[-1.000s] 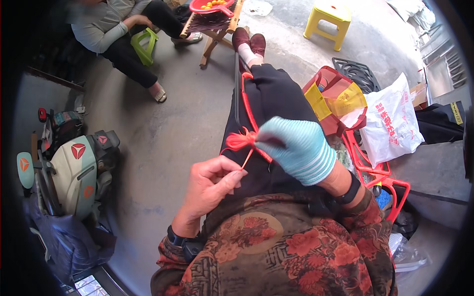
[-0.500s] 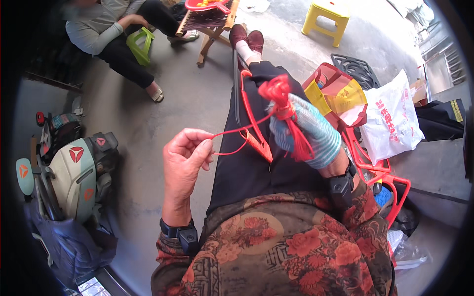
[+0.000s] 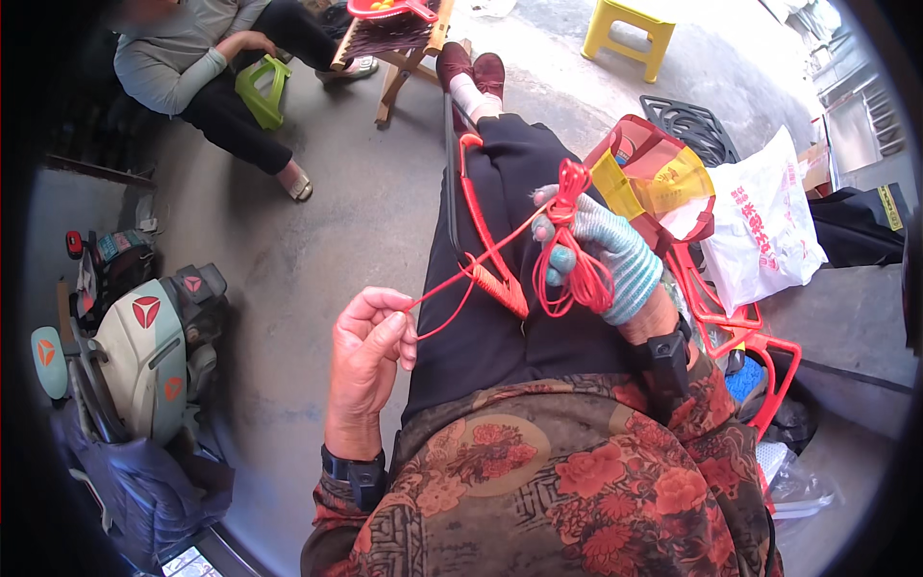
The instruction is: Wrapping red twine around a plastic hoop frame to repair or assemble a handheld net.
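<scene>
My bare left hand (image 3: 367, 351) pinches a thin red cord (image 3: 444, 286) between thumb and fingers, left of my lap. The cord runs taut up to the right, toward a looped bundle of red cord (image 3: 581, 274), tied round its middle. My right hand (image 3: 623, 258), in a striped pale-blue glove with bare fingertips, is closed round that bundle. Across my dark-trousered legs lies a slim black frame (image 3: 450, 188). Its right side and near corner are wound in red cord (image 3: 498, 281). A second strand joins this corner to my left hand.
At right are a red-yellow bag (image 3: 663, 183), a white plastic bag (image 3: 764, 226), red-wrapped frames (image 3: 769, 346) and black frames (image 3: 687, 130). A yellow stool (image 3: 630, 37) stands beyond. A person (image 3: 192, 72) sits far left near a wooden folding stool (image 3: 389, 91). A scooter (image 3: 149, 356) is at left.
My right hand has turned and drawn slightly back, so the cord bundle now hangs more openly. My left hand has moved a little down and right, the cord still pinched.
</scene>
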`<state>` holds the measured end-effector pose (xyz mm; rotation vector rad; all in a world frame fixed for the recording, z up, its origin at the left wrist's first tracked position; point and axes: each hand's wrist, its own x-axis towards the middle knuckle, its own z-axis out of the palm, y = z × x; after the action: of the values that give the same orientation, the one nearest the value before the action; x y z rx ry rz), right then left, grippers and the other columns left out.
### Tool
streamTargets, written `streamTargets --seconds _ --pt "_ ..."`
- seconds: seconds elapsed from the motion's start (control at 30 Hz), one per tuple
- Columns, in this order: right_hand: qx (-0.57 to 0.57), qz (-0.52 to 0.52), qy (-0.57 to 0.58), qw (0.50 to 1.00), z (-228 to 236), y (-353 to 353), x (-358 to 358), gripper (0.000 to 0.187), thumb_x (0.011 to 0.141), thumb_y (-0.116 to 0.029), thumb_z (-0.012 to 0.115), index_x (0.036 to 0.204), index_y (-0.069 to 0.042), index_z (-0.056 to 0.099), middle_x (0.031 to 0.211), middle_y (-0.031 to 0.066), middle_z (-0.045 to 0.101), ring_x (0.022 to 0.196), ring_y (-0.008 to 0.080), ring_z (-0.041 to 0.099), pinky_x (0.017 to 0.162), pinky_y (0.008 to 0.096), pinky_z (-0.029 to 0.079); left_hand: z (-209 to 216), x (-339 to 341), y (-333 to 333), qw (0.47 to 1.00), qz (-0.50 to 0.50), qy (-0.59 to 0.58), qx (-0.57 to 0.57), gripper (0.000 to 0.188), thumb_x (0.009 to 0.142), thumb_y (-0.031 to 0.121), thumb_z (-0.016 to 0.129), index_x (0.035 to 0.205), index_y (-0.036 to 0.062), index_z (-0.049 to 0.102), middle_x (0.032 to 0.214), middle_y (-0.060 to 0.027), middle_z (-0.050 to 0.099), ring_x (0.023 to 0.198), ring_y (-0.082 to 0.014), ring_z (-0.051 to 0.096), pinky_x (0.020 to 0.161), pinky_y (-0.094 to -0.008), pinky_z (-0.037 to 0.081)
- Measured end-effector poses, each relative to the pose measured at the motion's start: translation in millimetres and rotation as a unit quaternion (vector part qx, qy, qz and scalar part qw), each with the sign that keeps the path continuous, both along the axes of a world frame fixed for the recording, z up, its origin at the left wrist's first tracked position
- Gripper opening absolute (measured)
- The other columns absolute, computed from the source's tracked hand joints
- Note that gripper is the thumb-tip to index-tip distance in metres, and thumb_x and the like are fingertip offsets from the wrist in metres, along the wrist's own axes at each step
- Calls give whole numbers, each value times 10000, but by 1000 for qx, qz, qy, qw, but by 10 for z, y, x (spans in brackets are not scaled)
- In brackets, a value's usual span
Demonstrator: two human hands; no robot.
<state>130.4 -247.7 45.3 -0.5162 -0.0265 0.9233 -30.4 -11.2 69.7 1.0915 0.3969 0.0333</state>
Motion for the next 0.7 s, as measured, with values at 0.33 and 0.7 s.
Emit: streamTargets --seconds 0.33,0.7 --pt "-456 -6 -639 619 -2 304 -498 533 817 -335 687 1215 -30 506 885 186 655 749 345 655 652 387 531 -103 -353 160 996 27 30 -84 118 896 58 579 998 3 556 667 -53 532 500 -89 457 406 -210 376" --pt "-518 19 -703 487 -213 508 -516 272 812 -260 658 922 -57 514 700 139 607 626 328 632 533 405 496 -195 -878 -93 958 18 80 -274 62 872 33 567 917 1 538 608 -11 409 537 -90 368 429 -223 315"
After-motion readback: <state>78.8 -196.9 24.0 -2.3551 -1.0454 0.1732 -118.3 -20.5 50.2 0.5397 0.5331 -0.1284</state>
